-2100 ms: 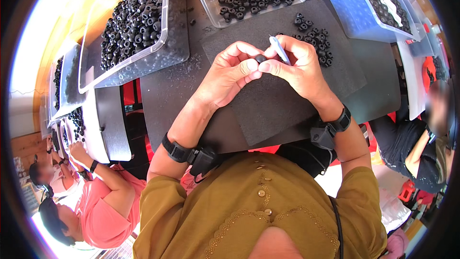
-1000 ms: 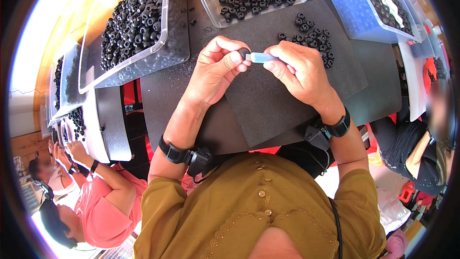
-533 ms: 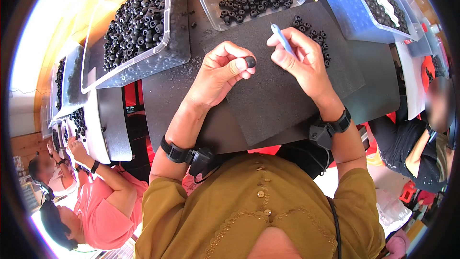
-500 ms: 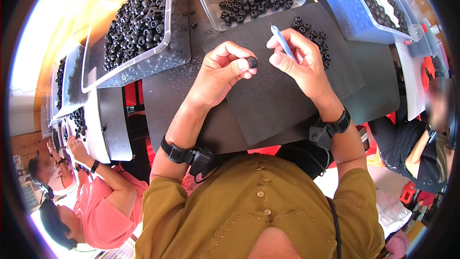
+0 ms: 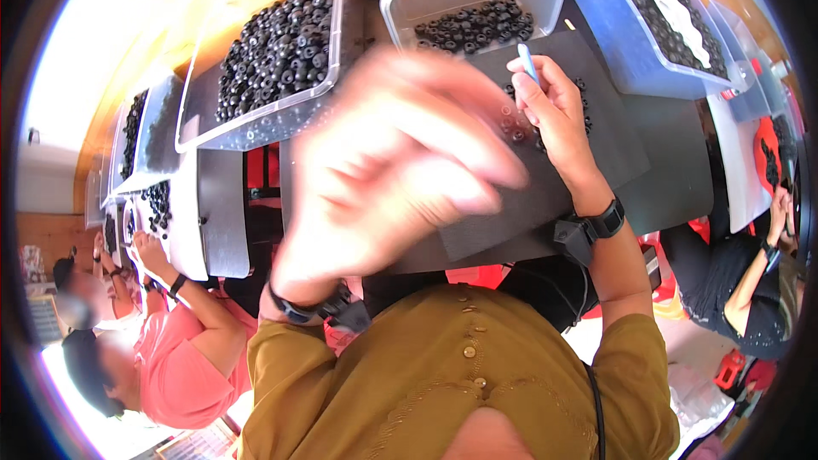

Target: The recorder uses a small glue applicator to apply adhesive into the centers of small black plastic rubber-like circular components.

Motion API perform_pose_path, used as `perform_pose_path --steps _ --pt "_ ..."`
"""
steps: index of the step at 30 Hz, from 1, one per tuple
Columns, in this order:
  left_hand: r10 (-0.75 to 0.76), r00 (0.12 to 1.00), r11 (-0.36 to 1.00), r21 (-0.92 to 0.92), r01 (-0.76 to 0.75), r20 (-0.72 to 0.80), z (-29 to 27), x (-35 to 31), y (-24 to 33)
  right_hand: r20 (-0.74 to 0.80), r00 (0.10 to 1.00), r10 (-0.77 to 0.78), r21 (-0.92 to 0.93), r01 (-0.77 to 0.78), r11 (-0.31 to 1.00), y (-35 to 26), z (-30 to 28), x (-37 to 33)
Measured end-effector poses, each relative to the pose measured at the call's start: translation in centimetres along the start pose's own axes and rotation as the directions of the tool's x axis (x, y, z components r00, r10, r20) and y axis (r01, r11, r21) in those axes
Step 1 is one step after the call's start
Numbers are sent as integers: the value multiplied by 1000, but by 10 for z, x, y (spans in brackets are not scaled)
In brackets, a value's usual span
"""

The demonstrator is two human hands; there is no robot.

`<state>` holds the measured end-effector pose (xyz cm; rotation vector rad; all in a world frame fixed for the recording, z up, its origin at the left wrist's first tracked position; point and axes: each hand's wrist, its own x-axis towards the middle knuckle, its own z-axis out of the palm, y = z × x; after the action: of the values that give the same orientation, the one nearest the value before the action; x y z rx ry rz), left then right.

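My left hand (image 5: 383,170) is raised close in front of the camera and smeared by motion. Its fingers point right, and I cannot make out whether the small black part is between them. Over the dark mat (image 5: 618,140), my right hand (image 5: 558,115) is closed round a slim light-blue pen-like tool (image 5: 529,62), whose tip points up and away. Small black hollow parts (image 5: 585,106) lie on the mat around and behind that hand, partly covered by it.
A clear bin (image 5: 341,77) heaped with black parts stands at far left. Behind the mat is another clear bin (image 5: 388,13), tipped toward me, with fewer parts. A bluish bin (image 5: 626,55) stands at far right. People work on both sides; one wears a pink top (image 5: 183,370).
My left hand, which held a small rounded black part over the table, has come up toward the camera and blurred. My right hand has shifted slightly to the right, still with the blue tool.
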<state>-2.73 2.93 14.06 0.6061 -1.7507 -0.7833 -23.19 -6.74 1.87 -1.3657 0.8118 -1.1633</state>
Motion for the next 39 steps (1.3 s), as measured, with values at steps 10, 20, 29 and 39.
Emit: perform_pose_path --steps 10,20,29,39 --pt "137 970 336 -930 146 202 98 6 58 -35 999 8 -74 -10 997 -11 4 2" --pt "252 946 404 -910 91 207 103 6 44 -16 1000 -25 -62 24 998 -10 5 -1" --pt "13 940 924 -364 119 340 69 6 -20 -85 994 -72 -12 72 997 -4 -1 4" --pt "-58 977 835 546 -65 204 39 7 -169 -71 989 -128 159 138 978 -12 -5 1"
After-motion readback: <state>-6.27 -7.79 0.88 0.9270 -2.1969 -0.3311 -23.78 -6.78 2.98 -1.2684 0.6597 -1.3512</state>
